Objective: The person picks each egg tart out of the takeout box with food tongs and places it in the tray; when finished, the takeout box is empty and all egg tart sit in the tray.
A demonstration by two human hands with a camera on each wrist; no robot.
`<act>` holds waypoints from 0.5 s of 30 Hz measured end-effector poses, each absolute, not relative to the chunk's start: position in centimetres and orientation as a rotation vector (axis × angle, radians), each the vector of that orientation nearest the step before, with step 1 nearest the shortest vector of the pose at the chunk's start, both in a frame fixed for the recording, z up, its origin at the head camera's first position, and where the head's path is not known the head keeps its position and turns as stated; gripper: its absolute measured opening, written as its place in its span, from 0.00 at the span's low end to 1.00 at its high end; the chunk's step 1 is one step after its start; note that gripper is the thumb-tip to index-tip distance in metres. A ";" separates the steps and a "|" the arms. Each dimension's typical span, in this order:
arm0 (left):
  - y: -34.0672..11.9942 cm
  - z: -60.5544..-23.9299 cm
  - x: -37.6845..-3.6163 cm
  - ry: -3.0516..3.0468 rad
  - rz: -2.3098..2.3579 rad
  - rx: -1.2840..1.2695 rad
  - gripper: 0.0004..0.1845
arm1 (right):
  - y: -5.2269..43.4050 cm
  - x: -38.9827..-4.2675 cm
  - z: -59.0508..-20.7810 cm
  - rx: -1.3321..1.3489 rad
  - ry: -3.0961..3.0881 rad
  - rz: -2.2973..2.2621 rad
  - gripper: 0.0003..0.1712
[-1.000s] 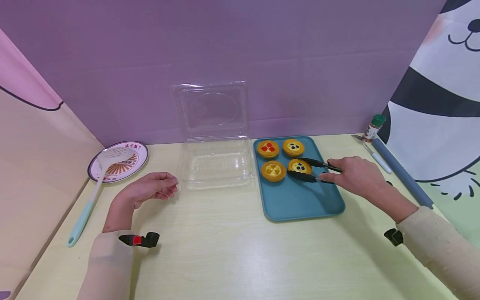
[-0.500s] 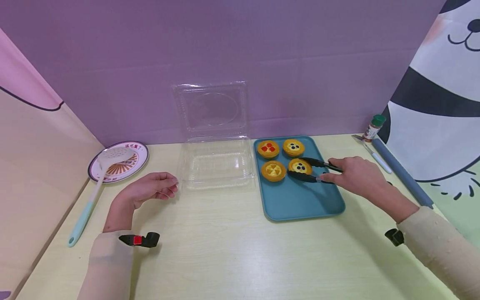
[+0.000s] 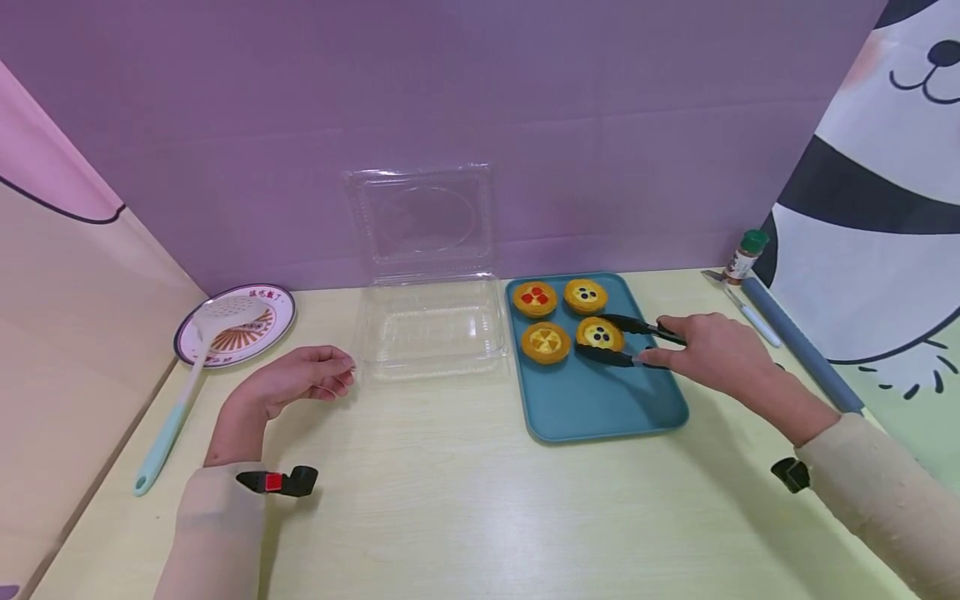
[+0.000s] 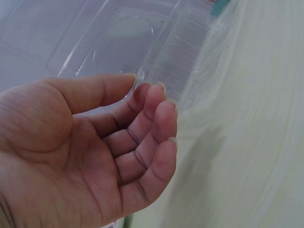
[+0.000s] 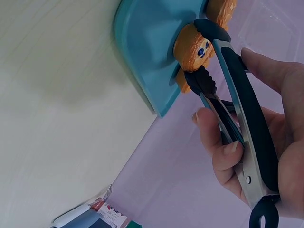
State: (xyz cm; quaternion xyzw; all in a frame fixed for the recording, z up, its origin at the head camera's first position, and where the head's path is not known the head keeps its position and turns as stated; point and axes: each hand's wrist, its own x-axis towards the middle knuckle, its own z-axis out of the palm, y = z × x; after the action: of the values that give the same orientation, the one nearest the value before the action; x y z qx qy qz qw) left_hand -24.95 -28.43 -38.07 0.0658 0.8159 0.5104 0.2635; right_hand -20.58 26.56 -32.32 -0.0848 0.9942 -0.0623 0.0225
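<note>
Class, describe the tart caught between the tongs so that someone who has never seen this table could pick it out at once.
Find the teal tray right of the clear plastic box; four tarts sit at its far end. Take the near row, right-hand tart, flanked by the black tongs that the right hand grips. It has dark blue dots on yellow filling, like the tart behind it, but only this one sits between the tong tips.

Plate (image 3: 236, 321), worktop's far left corner: red characters along its upper rim, too small to read. Spice jar (image 3: 742, 258), far right edge: label illegible.
</note>
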 end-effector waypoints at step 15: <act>-28.5 -38.1 -24.9 2.212 1.385 0.185 0.22 | 26.3 -20.9 -32.1 -0.247 3.041 -0.199 0.49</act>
State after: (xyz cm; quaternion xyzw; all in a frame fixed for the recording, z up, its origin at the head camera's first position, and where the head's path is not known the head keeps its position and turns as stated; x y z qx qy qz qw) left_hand -24.91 -28.55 -38.14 0.0684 0.8165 0.5111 0.2597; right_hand -20.86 26.32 -32.10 -0.0808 0.9937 -0.0651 0.0420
